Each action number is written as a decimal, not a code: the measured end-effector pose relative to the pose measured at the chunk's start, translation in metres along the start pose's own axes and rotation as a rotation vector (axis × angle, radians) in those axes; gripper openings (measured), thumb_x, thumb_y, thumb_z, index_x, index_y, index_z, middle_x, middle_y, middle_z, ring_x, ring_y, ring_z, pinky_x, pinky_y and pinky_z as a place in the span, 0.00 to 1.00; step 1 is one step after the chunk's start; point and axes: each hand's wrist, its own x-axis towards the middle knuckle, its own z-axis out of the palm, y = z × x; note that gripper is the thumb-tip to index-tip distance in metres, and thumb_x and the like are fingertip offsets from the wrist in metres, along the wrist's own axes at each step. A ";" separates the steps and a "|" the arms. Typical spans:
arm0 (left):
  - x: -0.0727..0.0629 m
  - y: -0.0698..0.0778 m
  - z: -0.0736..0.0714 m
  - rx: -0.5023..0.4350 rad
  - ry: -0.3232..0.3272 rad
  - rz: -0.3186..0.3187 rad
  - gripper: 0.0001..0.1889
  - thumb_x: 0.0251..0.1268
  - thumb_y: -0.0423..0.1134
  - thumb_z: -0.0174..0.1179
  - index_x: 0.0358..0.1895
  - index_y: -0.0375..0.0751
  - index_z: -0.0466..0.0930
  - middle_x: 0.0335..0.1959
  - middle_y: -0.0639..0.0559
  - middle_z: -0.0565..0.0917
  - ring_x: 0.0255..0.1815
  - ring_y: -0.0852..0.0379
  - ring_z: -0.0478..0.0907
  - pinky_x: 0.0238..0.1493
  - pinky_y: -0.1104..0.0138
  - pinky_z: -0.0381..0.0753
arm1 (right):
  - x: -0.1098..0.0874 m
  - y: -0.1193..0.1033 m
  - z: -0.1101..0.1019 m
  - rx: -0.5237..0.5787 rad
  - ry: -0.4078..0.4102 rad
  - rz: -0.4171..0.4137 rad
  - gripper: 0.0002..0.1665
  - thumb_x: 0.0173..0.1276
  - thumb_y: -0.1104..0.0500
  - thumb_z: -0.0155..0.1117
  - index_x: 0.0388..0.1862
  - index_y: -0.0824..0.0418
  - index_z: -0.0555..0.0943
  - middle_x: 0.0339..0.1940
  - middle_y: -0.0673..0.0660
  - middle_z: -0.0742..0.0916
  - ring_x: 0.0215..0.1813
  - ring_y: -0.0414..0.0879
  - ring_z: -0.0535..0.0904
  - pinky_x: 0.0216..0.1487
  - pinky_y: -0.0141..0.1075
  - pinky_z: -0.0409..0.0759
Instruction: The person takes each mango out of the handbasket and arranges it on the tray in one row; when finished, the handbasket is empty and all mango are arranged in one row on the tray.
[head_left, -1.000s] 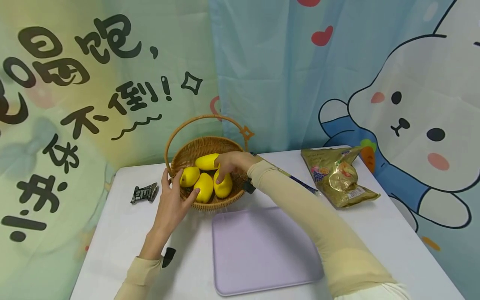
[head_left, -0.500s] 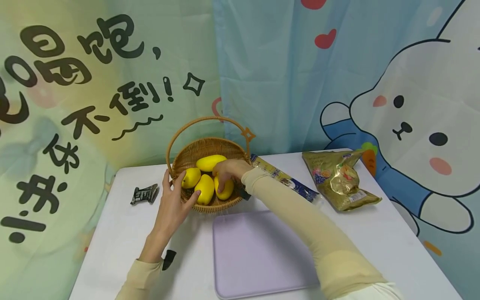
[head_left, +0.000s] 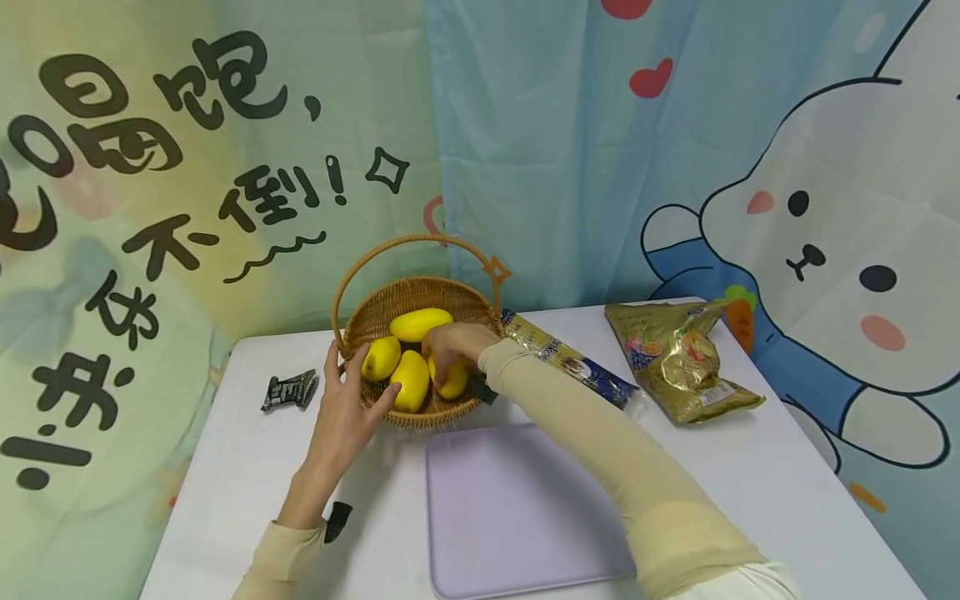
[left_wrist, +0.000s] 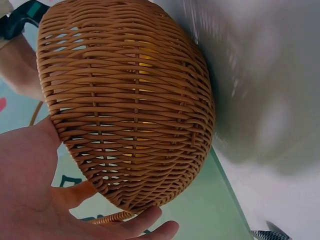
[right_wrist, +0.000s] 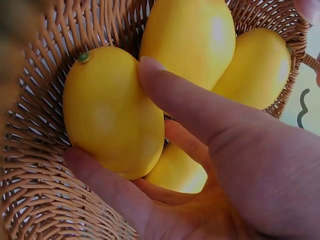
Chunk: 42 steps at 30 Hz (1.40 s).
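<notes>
A wicker basket [head_left: 420, 292] with a tall handle holds several yellow mangoes [head_left: 408, 382]. My left hand [head_left: 343, 408] grips the basket's left rim, thumb over the edge; the left wrist view shows the woven outside beside the palm [left_wrist: 25, 180]. My right hand [head_left: 461, 343] reaches into the basket's right side. In the right wrist view, its thumb and fingers curl round the rightmost mango [right_wrist: 112, 115], which has a green stem spot. The head view hides part of that mango behind the right hand. The mango still rests in the basket.
A lilac tray [head_left: 525, 508] lies in front of the basket on the white table [head_left: 225, 500]. A small black wrapped packet [head_left: 289, 390] is on the left. Right of the basket lie a long blue-and-gold packet [head_left: 573, 358] and a gold candy bag [head_left: 678, 358].
My right hand has come down further round the rightmost mango, covering more of it. The long packet shows more as the right arm shifts. My left hand stays on the basket rim.
</notes>
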 end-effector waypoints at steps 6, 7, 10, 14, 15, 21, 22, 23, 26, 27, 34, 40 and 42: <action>0.000 0.000 0.000 0.002 -0.007 0.007 0.41 0.68 0.53 0.66 0.79 0.44 0.58 0.82 0.30 0.41 0.49 0.27 0.83 0.47 0.41 0.83 | -0.006 0.004 -0.003 -0.001 -0.013 -0.009 0.44 0.67 0.49 0.72 0.80 0.45 0.64 0.80 0.52 0.67 0.53 0.52 0.85 0.50 0.43 0.85; 0.000 0.000 0.000 0.004 -0.006 0.008 0.41 0.68 0.53 0.66 0.79 0.44 0.58 0.82 0.30 0.41 0.48 0.27 0.83 0.46 0.41 0.84 | -0.007 0.005 -0.004 0.006 -0.017 -0.021 0.44 0.68 0.49 0.72 0.80 0.46 0.64 0.81 0.52 0.66 0.54 0.52 0.85 0.51 0.43 0.85; 0.000 0.001 0.001 0.012 -0.004 0.008 0.41 0.69 0.54 0.65 0.79 0.43 0.58 0.82 0.29 0.41 0.41 0.30 0.85 0.42 0.43 0.84 | -0.012 0.010 -0.008 0.045 -0.021 -0.075 0.44 0.69 0.52 0.71 0.80 0.50 0.64 0.82 0.56 0.63 0.60 0.53 0.82 0.55 0.45 0.85; 0.001 0.000 0.002 0.020 -0.005 0.003 0.40 0.70 0.54 0.64 0.79 0.43 0.58 0.82 0.29 0.41 0.40 0.31 0.85 0.42 0.44 0.85 | -0.021 0.018 -0.014 0.102 0.002 -0.121 0.44 0.68 0.53 0.72 0.80 0.51 0.63 0.83 0.57 0.61 0.62 0.53 0.80 0.58 0.47 0.84; 0.001 0.000 0.002 0.020 -0.006 0.000 0.40 0.70 0.54 0.64 0.79 0.43 0.58 0.82 0.29 0.41 0.40 0.31 0.85 0.42 0.44 0.85 | -0.024 0.019 -0.016 0.110 0.010 -0.129 0.44 0.69 0.53 0.72 0.80 0.51 0.63 0.83 0.57 0.60 0.62 0.53 0.80 0.58 0.47 0.84; 0.001 -0.001 0.002 0.009 -0.012 -0.008 0.40 0.70 0.54 0.64 0.78 0.43 0.59 0.82 0.29 0.41 0.42 0.29 0.85 0.41 0.44 0.85 | -0.046 0.026 -0.023 0.122 0.059 -0.166 0.45 0.70 0.52 0.70 0.81 0.51 0.61 0.84 0.57 0.58 0.52 0.52 0.85 0.53 0.45 0.86; 0.001 -0.001 0.002 0.009 -0.014 -0.007 0.40 0.70 0.54 0.63 0.78 0.43 0.58 0.82 0.29 0.41 0.41 0.30 0.85 0.40 0.45 0.85 | -0.050 0.026 -0.024 0.114 0.072 -0.173 0.45 0.70 0.51 0.70 0.81 0.50 0.61 0.84 0.57 0.58 0.50 0.53 0.86 0.51 0.44 0.87; 0.001 -0.001 0.002 0.009 -0.014 -0.007 0.40 0.70 0.54 0.63 0.78 0.43 0.58 0.82 0.29 0.41 0.41 0.30 0.85 0.40 0.45 0.85 | -0.054 0.027 -0.025 0.111 0.086 -0.183 0.45 0.69 0.51 0.71 0.81 0.51 0.61 0.84 0.58 0.59 0.49 0.52 0.86 0.49 0.43 0.87; 0.001 -0.001 0.001 0.009 -0.017 -0.004 0.40 0.70 0.54 0.63 0.79 0.43 0.58 0.82 0.28 0.41 0.38 0.32 0.85 0.38 0.47 0.85 | -0.069 0.028 -0.027 0.101 0.139 -0.233 0.45 0.70 0.51 0.71 0.81 0.52 0.61 0.82 0.61 0.61 0.47 0.54 0.86 0.44 0.41 0.87; 0.001 -0.001 0.001 0.007 -0.017 -0.003 0.40 0.70 0.54 0.63 0.78 0.43 0.58 0.82 0.29 0.40 0.37 0.32 0.85 0.37 0.47 0.85 | -0.075 0.029 -0.027 0.084 0.172 -0.250 0.45 0.69 0.50 0.71 0.81 0.52 0.62 0.82 0.61 0.63 0.51 0.54 0.86 0.47 0.40 0.87; 0.001 0.000 -0.001 0.011 -0.009 -0.002 0.39 0.70 0.54 0.64 0.78 0.42 0.59 0.82 0.29 0.41 0.31 0.38 0.84 0.33 0.52 0.84 | -0.117 0.038 -0.013 0.083 0.332 -0.393 0.43 0.69 0.50 0.71 0.78 0.55 0.65 0.76 0.61 0.72 0.72 0.56 0.71 0.69 0.48 0.72; 0.000 0.000 -0.003 0.007 -0.018 -0.012 0.39 0.71 0.53 0.63 0.78 0.42 0.59 0.82 0.29 0.40 0.40 0.31 0.85 0.37 0.47 0.85 | -0.142 0.042 0.019 0.125 0.387 -0.419 0.42 0.68 0.47 0.72 0.78 0.51 0.67 0.77 0.57 0.71 0.79 0.56 0.61 0.73 0.53 0.68; 0.000 0.000 -0.003 0.004 -0.020 -0.013 0.39 0.71 0.54 0.63 0.78 0.43 0.58 0.82 0.29 0.40 0.41 0.30 0.84 0.38 0.47 0.85 | -0.150 0.042 0.033 0.149 0.394 -0.422 0.43 0.67 0.46 0.73 0.78 0.49 0.67 0.77 0.58 0.69 0.77 0.56 0.64 0.72 0.53 0.70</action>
